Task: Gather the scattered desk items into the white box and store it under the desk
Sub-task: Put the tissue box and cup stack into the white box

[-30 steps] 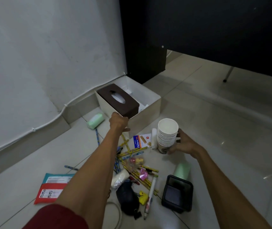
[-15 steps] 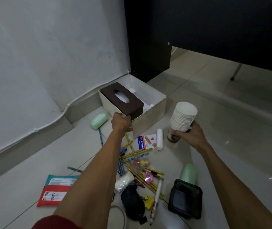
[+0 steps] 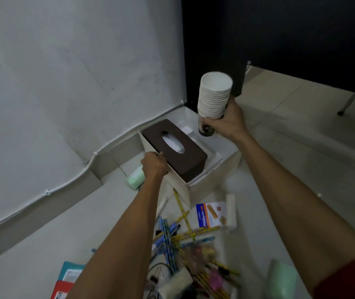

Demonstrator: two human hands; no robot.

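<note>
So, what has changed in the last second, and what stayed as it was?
The right hand lifted the stack of paper cups off the floor, up and over the white box. The left hand still holds the box's near rim; the brown tissue box stays inside.

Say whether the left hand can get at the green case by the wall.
Likely yes, once it lets go: the left hand grips the box rim, and the case lies on the floor just beside it, with nothing between them.
</note>
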